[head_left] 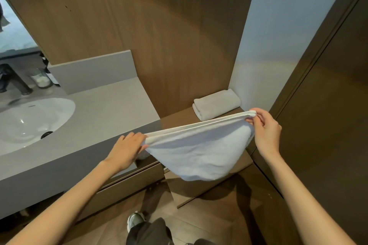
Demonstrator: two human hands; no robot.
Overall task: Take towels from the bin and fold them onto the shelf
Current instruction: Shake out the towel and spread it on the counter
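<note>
I've got the white towel stretched mid-frame, left hand and right hand each pinching a top corner, doubled edge taut so it hangs square above the shelf beside 1 folded towel.

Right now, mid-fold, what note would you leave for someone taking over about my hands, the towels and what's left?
Left hand grips the left end of the white terry towel, which is doubled over and hanging in the air; right hand pinches its right end.
Done: one folded pale towel lies on the brown wooden shelf by the wall.
Left: finish folding the held towel and set it on the shelf. The bin is out of view.
</note>
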